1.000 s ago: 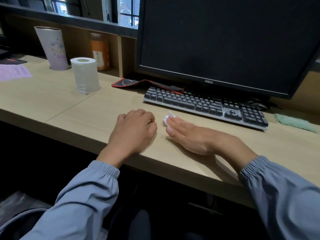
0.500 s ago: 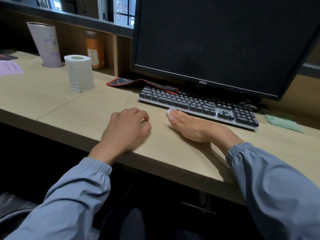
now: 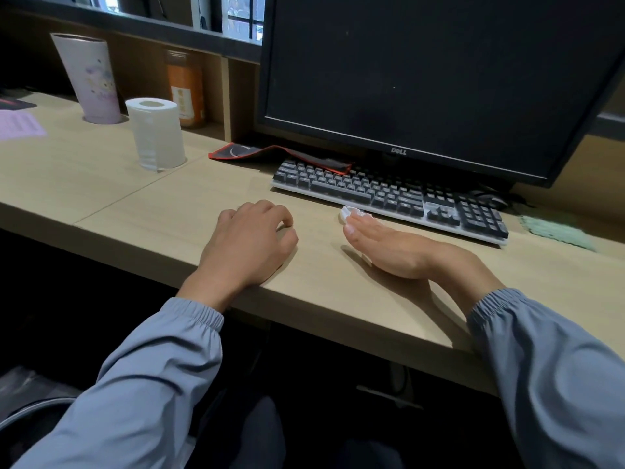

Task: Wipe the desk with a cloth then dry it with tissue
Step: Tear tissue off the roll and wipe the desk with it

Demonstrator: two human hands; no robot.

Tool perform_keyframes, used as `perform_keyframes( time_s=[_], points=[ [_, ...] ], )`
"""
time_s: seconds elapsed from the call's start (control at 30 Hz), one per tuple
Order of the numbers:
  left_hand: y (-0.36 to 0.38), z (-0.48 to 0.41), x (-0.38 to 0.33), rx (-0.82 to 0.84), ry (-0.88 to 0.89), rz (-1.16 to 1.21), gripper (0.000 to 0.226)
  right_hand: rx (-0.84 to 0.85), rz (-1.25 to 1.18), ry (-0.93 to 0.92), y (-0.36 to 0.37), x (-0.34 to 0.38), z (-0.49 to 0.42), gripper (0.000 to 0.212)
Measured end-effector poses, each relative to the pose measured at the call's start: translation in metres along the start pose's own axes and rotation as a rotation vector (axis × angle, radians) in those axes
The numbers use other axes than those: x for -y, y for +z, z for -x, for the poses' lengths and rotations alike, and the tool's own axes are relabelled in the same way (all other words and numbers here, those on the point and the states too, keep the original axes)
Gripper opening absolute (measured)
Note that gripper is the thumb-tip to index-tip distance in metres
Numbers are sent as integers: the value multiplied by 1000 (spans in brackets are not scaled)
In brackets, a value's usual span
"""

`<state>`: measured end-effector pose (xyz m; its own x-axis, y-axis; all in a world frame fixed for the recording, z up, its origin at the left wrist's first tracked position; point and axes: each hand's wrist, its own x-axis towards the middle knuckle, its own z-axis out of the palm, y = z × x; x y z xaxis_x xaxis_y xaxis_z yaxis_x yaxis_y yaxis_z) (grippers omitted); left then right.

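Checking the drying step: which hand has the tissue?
The right hand, fingers flat on a small white tissue beside the keyboard. The left hand rests loosely curled on the desk with nothing in it.

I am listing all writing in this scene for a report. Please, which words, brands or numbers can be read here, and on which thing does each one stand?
"DELL": on the lower bezel of the monitor.
Keyboard key legends: too small to read.
Orange jar label: blurred, unreadable.
Pink paper print: blurred, unreadable.
Tumbler print: too blurred to tell any words.
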<state>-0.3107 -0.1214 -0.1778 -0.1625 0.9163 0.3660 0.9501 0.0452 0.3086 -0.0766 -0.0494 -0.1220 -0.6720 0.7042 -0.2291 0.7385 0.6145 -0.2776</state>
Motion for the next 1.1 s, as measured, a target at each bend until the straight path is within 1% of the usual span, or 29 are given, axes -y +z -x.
perform_keyframes(
  time_s=[0.13,0.3,0.5,0.73,0.9,1.0,1.1],
  points=[
    [0,-1,-1,4,-5,-1,31,14,-5,-11,4,10,23,64],
    [-1,-1,-1,1,-10,-8,30,0,39,-26,31,18,62,72],
    [-1,-1,-3,1,-19,-21,30,12,75,-64,51,46,117,74],
    [-4,1,-7,28,-15,-48,32,-20,135,-90,60,51,137,73],
    [-4,2,-7,36,-6,-54,33,-33,207,-111,65,39,152,64],
    [-3,2,-8,29,-2,-69,35,-33,258,-103,67,38,152,69],
    [-2,2,-10,17,-4,-82,34,-61,246,-132,68,45,142,70]
  ],
)
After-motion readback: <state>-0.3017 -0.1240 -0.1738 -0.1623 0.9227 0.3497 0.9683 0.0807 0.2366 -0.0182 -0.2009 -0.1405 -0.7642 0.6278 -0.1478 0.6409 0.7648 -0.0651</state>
